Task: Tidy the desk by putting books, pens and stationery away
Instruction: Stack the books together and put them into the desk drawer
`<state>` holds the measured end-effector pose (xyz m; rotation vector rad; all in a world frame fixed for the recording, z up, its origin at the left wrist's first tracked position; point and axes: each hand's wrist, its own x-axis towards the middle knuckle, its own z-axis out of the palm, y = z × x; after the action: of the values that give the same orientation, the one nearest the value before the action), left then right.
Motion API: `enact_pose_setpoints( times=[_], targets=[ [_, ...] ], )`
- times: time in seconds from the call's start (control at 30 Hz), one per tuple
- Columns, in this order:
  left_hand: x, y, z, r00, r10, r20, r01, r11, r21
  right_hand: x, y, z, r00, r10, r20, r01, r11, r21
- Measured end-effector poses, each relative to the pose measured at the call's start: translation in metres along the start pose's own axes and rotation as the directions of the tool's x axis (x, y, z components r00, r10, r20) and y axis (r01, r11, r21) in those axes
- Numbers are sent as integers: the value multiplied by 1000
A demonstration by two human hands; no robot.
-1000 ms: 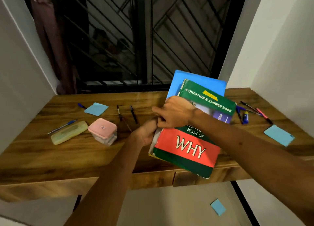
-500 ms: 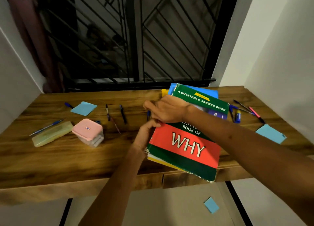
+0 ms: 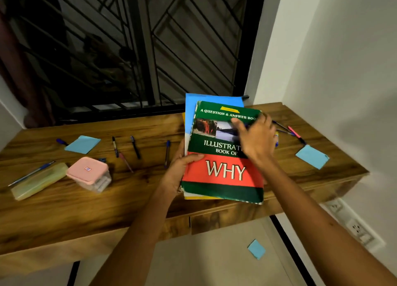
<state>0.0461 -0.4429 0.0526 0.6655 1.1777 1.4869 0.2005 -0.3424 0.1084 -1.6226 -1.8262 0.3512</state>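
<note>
The left hand (image 3: 182, 169) gripped the stack of books (image 3: 223, 157) by its left edge above the desk (image 3: 64, 199), while the right hand (image 3: 255, 139) lay loosely spread on the top cover. A pink-lidded box (image 3: 88, 173) and a yellow pencil case (image 3: 38, 180) sat closed on the left, their contents unclear.

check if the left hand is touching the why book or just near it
Touching. The head view shows the left hand gripping the stack's left edge, its thumb lying flat on the WHY book cover with no gap visible.
</note>
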Motion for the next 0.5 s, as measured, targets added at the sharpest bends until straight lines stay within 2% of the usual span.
enact_pose_setpoints(
  times=[0.03, 0.07, 0.1, 0.13, 0.17, 0.23, 0.3, 0.37, 0.43, 0.5],
  targets=[
    [-2, -4, 5, 1000, -23, -18, 22, 1000, -16, -1, 12, -11, 976, 169, 136, -190, 967, 167],
    [-3, -8, 12, 998, -52, -32, 51, 998, -42, -4, 22, -20, 907, 283, 313, -384, 861, 335],
    [-5, -12, 19, 995, -94, -44, 90, 993, -73, -10, 31, -29, 809, 337, 482, -547, 730, 408],
    [-6, -15, 25, 991, -127, -40, 122, 988, -93, -13, 40, -33, 721, 340, 604, -648, 642, 411],
    [-7, -18, 31, 989, -149, -24, 146, 984, -100, -15, 50, -37, 668, 330, 667, -695, 599, 399],
    [-8, -21, 42, 986, -164, 29, 166, 983, -75, -14, 67, -41, 684, 305, 663, -675, 608, 417],
    [-9, -25, 53, 974, -205, 95, 211, 976, -51, -14, 79, -47, 775, 286, 563, -576, 685, 445],
    [-10, -30, 68, 959, -251, 133, 256, 966, -24, -13, 94, -51, 835, 247, 492, -492, 736, 465],
    [-6, -37, 84, 961, -247, 124, 247, 969, 13, -13, 108, -52, 867, 219, 448, -442, 751, 490],
    [3, -41, 97, 981, -178, 73, 176, 984, 37, -8, 119, -50, 884, 239, 401, -433, 743, 511]
  ],
)
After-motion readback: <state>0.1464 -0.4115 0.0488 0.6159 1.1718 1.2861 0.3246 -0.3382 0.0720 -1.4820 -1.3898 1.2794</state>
